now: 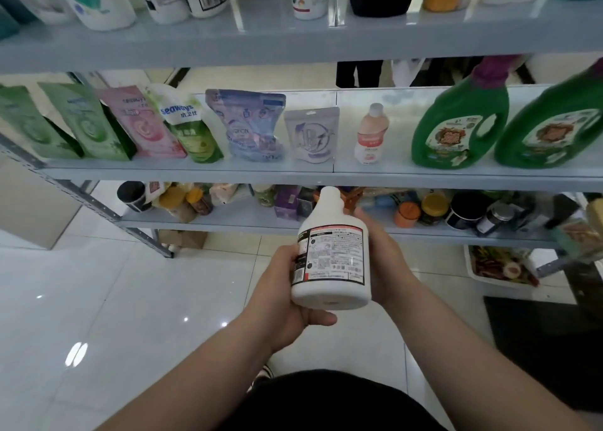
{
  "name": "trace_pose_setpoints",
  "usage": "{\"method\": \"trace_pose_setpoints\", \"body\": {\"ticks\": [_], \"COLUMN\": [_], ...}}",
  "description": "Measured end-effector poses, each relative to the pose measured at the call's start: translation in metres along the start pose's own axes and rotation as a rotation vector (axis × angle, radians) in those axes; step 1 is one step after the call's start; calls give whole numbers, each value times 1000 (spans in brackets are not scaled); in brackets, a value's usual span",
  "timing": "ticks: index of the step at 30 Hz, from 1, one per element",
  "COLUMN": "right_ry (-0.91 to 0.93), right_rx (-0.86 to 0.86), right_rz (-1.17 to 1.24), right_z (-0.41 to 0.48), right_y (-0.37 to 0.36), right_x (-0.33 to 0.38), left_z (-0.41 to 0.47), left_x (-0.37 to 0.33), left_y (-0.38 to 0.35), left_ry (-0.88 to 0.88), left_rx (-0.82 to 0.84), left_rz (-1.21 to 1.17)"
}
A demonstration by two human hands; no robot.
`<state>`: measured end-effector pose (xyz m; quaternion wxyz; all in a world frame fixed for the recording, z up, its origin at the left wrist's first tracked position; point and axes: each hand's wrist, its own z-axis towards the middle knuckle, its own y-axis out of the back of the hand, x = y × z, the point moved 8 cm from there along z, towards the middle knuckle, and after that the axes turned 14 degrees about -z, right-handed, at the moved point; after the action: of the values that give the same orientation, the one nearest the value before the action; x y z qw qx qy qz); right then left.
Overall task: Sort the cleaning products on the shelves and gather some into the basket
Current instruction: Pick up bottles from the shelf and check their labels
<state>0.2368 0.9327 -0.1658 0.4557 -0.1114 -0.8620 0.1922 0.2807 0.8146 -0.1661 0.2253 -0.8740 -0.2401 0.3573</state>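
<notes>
A white bottle [332, 254] with a black and red printed label is held in front of the shelves, its cap pointing up and away from me. My left hand [280, 297] grips its lower left side, thumb under the base. Along its right side wraps my right hand [383, 261], fingers behind the bottle. On the middle shelf [293, 169] stand green, pink and blue refill pouches [251, 125], a small pink bottle [372, 133] and two green jugs [460, 124]. No basket is in view.
The top shelf [261, 39] carries white, black and orange bottles. The bottom shelf [261, 218] is crowded with jars, tins and small packs. A white tray of goods [502, 264] and a dark mat [538, 349] lie on the tiled floor at right.
</notes>
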Motion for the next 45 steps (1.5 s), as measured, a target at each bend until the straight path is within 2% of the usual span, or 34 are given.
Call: {"method": "trace_pose_setpoints", "body": {"ticks": [2,4,7,9,12,18,23,25,27,28,30,34,36,38,40,43,45], "right_ry": [-53,-82,-75,-38,134,650,796,797,746,706,622,566,569,543,511,540,541], "right_rx": [101,110,66,85,162,220,103,-39,-183,-221,-199,-156,-154,-160,-183,-281,-314], "right_rz": [128,209,211,174,103,-373,-456,-467,-481,-506,-564,-702,-732,-742,-817,-1170,-1370], "right_z": [2,7,14,15,12,-14,-25,-25,-24,-21,-16,-13,-9,-3,5,16,25], "right_y": [-10,-11,-5,-5,-8,-13,-11,-9,-8,-10,-16,-25,-32,-42,-53,-69,-79], "right_x": [-5,-9,-12,-8,15,67,80,79,75,73,70,79,77,72,73,94,109], "left_z": [-1,0,0,6,17,30,18,11,6,3,4,20,18,16,11,6,1], "left_x": [7,16,19,15,4,-21,-33,-33,-35,-38,-43,-36,-33,-41,-62,-105,-129], "left_y": [-5,-9,-13,-8,3,-7,-25,-31,-34,-34,-24,12,15,18,24,33,31], "left_ry": [102,213,333,327,210,-133,-398,-529,-669,-720,-690,-308,-186,-189,-283,-467,-571], "left_rx": [51,88,133,127,59,34,218,233,150,116,86,195,260,278,240,71,38], "left_rz": [-70,-121,-142,-70,122,311,547,753,983,997,845,227,157,235,430,811,988]}}
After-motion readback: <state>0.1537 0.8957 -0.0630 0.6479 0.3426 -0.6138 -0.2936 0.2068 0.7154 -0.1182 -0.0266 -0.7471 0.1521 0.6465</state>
